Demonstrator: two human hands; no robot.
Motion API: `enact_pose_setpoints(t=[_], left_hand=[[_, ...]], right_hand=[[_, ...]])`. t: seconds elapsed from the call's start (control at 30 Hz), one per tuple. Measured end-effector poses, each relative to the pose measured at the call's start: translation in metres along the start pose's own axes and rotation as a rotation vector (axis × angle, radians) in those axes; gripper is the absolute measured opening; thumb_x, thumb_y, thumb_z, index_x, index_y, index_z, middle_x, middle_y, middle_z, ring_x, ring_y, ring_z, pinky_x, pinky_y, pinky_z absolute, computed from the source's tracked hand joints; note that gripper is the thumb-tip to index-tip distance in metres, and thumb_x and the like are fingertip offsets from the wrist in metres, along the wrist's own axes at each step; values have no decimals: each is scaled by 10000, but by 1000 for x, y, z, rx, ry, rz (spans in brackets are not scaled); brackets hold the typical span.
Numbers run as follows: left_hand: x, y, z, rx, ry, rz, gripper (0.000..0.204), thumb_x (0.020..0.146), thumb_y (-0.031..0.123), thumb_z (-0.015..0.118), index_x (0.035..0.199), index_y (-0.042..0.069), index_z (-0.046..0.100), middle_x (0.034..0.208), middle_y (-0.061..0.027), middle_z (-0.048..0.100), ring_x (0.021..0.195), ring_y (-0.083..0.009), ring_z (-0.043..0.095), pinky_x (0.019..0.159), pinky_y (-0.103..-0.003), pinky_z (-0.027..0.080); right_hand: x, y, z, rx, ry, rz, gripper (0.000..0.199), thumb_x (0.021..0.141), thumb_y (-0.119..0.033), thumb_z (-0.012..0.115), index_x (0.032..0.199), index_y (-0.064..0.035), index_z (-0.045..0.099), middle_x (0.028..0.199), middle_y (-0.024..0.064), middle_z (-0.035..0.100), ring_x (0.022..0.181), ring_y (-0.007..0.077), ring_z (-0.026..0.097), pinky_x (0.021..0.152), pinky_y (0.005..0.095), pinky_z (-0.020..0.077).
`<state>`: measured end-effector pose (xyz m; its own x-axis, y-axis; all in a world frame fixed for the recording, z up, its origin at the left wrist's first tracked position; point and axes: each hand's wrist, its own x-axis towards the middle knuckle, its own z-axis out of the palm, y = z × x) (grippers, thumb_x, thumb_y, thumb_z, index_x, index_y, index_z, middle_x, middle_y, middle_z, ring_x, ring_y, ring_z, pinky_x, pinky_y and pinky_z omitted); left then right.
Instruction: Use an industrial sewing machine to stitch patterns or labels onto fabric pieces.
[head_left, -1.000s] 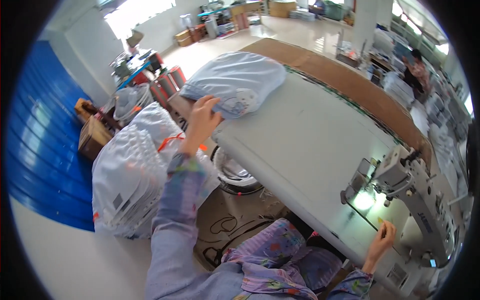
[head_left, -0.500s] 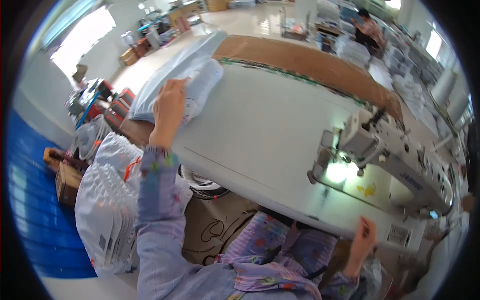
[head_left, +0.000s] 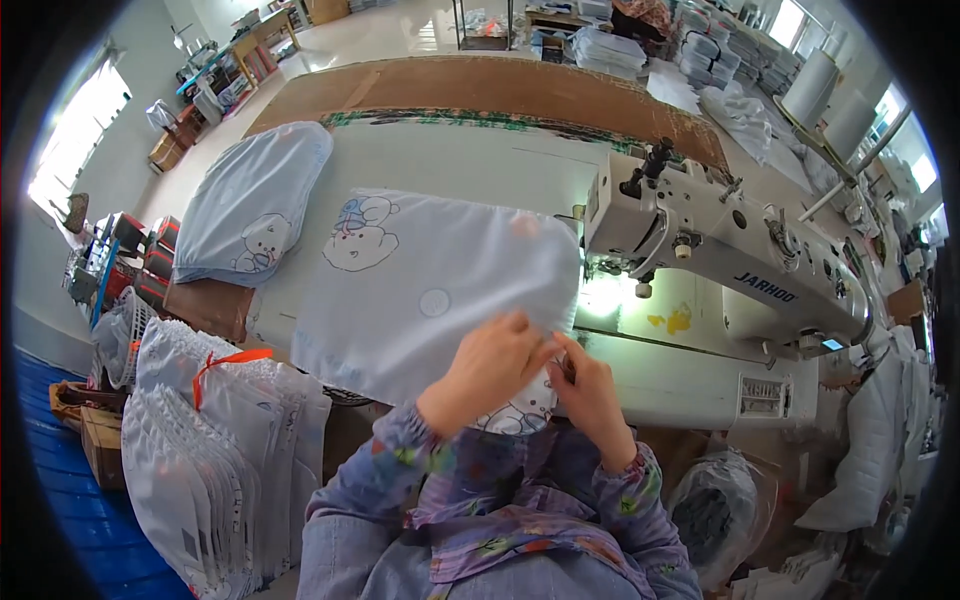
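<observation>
Printed cloth (head_left: 460,265) has its edge pinched by right fingers (head_left: 580,363), left fingers (head_left: 522,352) curled beside them, grip unclear.

Smooth, matt cloth is seen in the central panel (head_left: 470,262) and the pieces (head_left: 245,195) at ten o'clock. Painted metal with a soft sheen is shown by the sewing machine (head_left: 690,235) at three, crinkled glossy plastic by the bag (head_left: 718,505) at four, matt fibreboard by the brown strip (head_left: 480,85) at twelve.
</observation>
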<state>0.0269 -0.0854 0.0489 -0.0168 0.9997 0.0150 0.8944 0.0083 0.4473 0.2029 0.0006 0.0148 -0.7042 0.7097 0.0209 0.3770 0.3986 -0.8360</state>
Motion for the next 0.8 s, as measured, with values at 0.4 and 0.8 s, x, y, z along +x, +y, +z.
enact_pose_setpoints(t=[0.4,0.8], left_hand=[[50,-11,54,128,365,-13,392,936,156,640,1326,130,610,1419,-102,553,1385,-310,485,1137,-629,339],[49,-10,61,353,338,-16,384,1091,256,498,1457,155,557,1516,-103,504,1445,-332,442,1216,-572,264]], right_hand=[[-42,7,-12,-196,367,37,322,912,-64,713,1233,-45,687,958,142,673,853,328,676,738,418,539],[-389,321,-88,-295,1220,1044,199,869,-202,763,947,-22,729,824,147,736,763,288,720,688,389,529]])
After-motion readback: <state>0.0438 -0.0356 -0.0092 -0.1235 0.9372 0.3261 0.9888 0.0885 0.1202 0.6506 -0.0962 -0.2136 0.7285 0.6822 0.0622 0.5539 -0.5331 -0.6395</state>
